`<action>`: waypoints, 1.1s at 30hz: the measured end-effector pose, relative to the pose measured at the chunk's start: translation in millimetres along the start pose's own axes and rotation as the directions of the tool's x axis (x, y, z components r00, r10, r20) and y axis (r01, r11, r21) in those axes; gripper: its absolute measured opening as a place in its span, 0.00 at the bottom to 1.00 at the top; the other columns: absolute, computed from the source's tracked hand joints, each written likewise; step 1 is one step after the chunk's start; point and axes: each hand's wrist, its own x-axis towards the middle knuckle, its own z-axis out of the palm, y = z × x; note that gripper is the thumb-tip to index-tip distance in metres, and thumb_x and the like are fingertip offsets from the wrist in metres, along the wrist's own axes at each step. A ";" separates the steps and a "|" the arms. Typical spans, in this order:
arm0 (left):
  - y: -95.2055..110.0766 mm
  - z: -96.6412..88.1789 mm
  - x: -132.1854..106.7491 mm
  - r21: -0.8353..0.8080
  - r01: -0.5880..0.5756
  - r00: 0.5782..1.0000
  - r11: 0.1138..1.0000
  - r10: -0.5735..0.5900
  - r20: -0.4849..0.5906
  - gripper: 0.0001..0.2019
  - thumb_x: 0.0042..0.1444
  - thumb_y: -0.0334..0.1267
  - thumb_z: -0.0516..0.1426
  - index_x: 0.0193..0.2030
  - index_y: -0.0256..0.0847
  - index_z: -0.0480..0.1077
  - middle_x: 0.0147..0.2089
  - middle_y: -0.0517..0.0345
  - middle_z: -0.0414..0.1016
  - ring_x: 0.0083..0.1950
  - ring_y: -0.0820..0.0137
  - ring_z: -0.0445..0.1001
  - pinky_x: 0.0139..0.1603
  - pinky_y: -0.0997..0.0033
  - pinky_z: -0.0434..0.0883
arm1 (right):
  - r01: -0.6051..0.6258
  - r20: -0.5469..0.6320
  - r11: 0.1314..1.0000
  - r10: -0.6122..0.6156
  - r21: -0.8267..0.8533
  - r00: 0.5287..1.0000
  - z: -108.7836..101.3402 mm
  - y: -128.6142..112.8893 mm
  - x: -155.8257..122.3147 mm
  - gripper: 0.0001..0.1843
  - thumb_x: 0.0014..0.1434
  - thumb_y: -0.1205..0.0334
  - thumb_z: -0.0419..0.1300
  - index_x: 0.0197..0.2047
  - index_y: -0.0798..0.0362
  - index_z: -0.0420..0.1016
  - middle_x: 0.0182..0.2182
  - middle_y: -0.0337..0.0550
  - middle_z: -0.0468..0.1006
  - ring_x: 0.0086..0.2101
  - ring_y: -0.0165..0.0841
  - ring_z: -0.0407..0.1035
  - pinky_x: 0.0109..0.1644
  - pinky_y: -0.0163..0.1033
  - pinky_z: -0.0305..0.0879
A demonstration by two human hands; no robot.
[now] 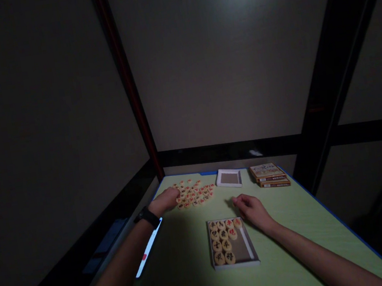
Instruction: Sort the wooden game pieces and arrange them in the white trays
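Phone (149, 249) on table (284, 253), nearer than left hand, beside its wrist. Left hand (169, 198) reaches to left edge of loose round pieces (200, 192) — grip hidden, cannot tell. Shallow box (237, 265) nearer than both hands, between them, partly filled with pieces in rows. Second tray (229, 178) beyond right hand (252, 210) — fingers loosely curled, contents unclear. Stacked boxes (268, 174) beyond it, rightward.

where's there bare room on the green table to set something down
Free: between the lit device and near tray; right of the right hand, in front of the stacked boxes. Crowded: far left, with loose pieces by the left hand.
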 end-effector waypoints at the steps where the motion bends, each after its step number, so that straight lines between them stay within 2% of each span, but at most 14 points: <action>1: 0.3 -0.3 0.1 0.000 0.003 1.000 1.000 -0.003 0.001 0.12 0.55 0.28 0.53 0.41 0.38 0.75 0.46 0.46 0.78 0.48 0.63 0.77 0.46 0.71 0.70 | -0.001 -0.002 1.000 0.001 -0.004 1.000 0.0 0.0 0.0 0.34 0.49 0.25 0.55 0.23 0.52 0.69 0.13 0.34 0.64 0.18 0.28 0.57 0.22 0.35 0.52; 7: 7.3 -7.9 0.0 0.002 0.041 0.999 0.999 -0.041 0.001 0.12 0.57 0.29 0.51 0.42 0.37 0.76 0.46 0.43 0.79 0.46 0.62 0.78 0.44 0.71 0.71 | 0.029 -0.016 0.999 -0.029 -0.025 0.999 0.5 -3.5 -0.7 0.34 0.50 0.25 0.54 0.21 0.51 0.67 0.13 0.34 0.64 0.18 0.29 0.57 0.23 0.36 0.54; 16: 20.8 -13.9 0.2 0.022 0.050 0.999 0.998 -0.050 0.001 0.13 0.54 0.25 0.53 0.43 0.35 0.76 0.47 0.40 0.79 0.48 0.61 0.78 0.45 0.72 0.71 | 0.018 -0.007 0.999 -0.018 -0.031 1.000 -0.3 -7.3 -2.6 0.32 0.50 0.27 0.54 0.21 0.50 0.66 0.13 0.34 0.64 0.18 0.30 0.58 0.24 0.36 0.55; 26: 22.8 -18.3 -4.2 0.037 0.051 0.998 0.998 -0.049 -0.043 0.14 0.57 0.25 0.51 0.45 0.34 0.74 0.49 0.39 0.77 0.50 0.60 0.76 0.48 0.69 0.70 | 0.007 -0.007 1.000 -0.008 -0.007 1.000 0.8 -7.7 -3.3 0.32 0.50 0.28 0.57 0.20 0.51 0.67 0.13 0.35 0.65 0.18 0.29 0.58 0.24 0.36 0.54; 28: 30.9 -23.8 -8.2 0.021 0.018 0.996 1.000 -0.016 -0.084 0.14 0.58 0.26 0.51 0.47 0.35 0.73 0.49 0.41 0.77 0.50 0.61 0.76 0.49 0.69 0.70 | 0.007 -0.020 1.000 -0.007 0.021 1.000 0.3 -7.6 -3.3 0.32 0.50 0.28 0.57 0.21 0.52 0.67 0.13 0.35 0.65 0.18 0.29 0.58 0.23 0.35 0.54; 30: 47.2 -29.2 -12.7 -0.038 -0.095 0.983 0.995 0.087 -0.163 0.13 0.57 0.28 0.53 0.47 0.37 0.74 0.46 0.45 0.78 0.49 0.62 0.76 0.50 0.69 0.69 | 0.008 -0.038 0.997 -0.005 0.078 0.999 -0.7 -9.5 -2.8 0.32 0.51 0.29 0.58 0.23 0.52 0.69 0.13 0.35 0.66 0.17 0.29 0.59 0.22 0.35 0.54; 33: 83.3 -31.4 -16.7 -0.163 -0.279 0.918 0.946 0.213 -0.335 0.11 0.60 0.31 0.54 0.47 0.39 0.75 0.46 0.50 0.79 0.50 0.63 0.75 0.55 0.67 0.68 | 0.051 -0.026 0.978 -0.047 0.204 0.999 -2.4 -18.4 -2.9 0.31 0.49 0.30 0.62 0.33 0.54 0.75 0.22 0.41 0.76 0.22 0.32 0.69 0.24 0.36 0.64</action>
